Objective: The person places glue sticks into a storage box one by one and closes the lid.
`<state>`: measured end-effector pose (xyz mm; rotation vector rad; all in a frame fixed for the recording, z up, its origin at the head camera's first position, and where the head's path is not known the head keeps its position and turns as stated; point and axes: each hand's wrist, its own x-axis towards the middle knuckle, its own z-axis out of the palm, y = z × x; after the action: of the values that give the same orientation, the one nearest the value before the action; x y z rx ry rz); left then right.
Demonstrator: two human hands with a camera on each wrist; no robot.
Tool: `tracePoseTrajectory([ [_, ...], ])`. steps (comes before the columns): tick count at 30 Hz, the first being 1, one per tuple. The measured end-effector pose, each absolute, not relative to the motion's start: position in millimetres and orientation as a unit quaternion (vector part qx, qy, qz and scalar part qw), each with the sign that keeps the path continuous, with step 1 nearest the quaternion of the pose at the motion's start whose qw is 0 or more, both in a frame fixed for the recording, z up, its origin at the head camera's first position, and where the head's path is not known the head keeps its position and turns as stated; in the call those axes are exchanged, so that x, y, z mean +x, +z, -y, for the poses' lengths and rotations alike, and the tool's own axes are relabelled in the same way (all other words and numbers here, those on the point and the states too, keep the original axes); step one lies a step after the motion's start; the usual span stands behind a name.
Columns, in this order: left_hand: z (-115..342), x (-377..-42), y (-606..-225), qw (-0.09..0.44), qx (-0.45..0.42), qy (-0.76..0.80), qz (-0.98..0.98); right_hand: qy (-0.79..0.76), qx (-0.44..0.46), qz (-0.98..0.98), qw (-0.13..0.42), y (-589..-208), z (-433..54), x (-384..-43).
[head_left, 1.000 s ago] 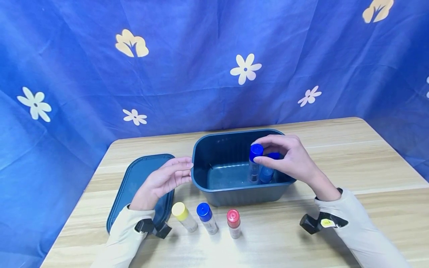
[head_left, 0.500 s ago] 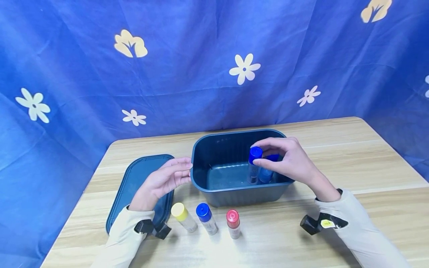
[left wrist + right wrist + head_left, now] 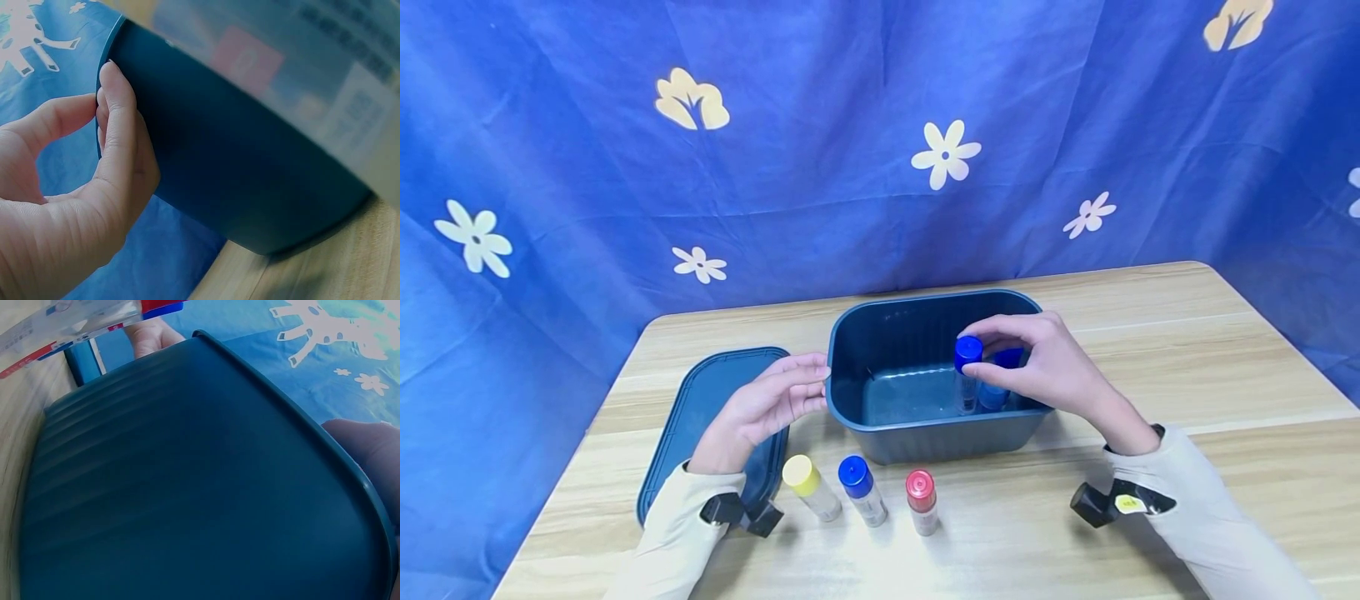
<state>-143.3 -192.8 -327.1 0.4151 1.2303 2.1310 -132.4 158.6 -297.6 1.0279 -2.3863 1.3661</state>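
Note:
In the head view my right hand [image 3: 1048, 362] pinches the blue cap of a clear glue stick [image 3: 967, 354], holding it upright inside a dark blue-green plastic bin [image 3: 917, 442]. Just right of it, partly hidden by my fingers, another blue-capped glue stick [image 3: 994, 395] is in the bin. My left hand [image 3: 775, 400] grips the bin's left rim; the left wrist view shows thumb and fingers [image 3: 119, 100] on either side of that rim. From the right wrist, the bin's wall [image 3: 206, 475] hides most of my right hand [image 3: 369, 453] and what it holds.
A yellow-capped glue stick [image 3: 812, 487], a blue-capped one [image 3: 862, 490] and a red-capped one [image 3: 922, 502] stand before the bin. The matching lid [image 3: 707, 392] lies on the wooden table [image 3: 1000, 533], under my left forearm. A blue flowered curtain [image 3: 850, 208] hangs behind.
My right hand has moved slightly down and left, lowering the blue-capped glue stick deeper into the bin. The left hand stays at the rim.

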Motion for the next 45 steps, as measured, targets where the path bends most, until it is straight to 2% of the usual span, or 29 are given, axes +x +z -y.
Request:
tracePoseTrajectory([
  [5, 192.7, -143.1, -326.8, 0.317, 0.157, 0.81, -0.468, 0.437, 0.363, 0.814, 0.124, -298.9, -157.6, -132.8],
  [28, 192.6, -144.0, -327.2, 0.318, 0.155, 0.808, -0.471, 0.36, 0.371, 0.843, 0.149, -299.2, -155.4, -132.5],
  [45, 193.0, -144.4, -328.1, 0.318, 0.161, 0.813, -0.46, 0.341, 0.385, 0.846, 0.14, -299.9, -153.7, -134.5],
])
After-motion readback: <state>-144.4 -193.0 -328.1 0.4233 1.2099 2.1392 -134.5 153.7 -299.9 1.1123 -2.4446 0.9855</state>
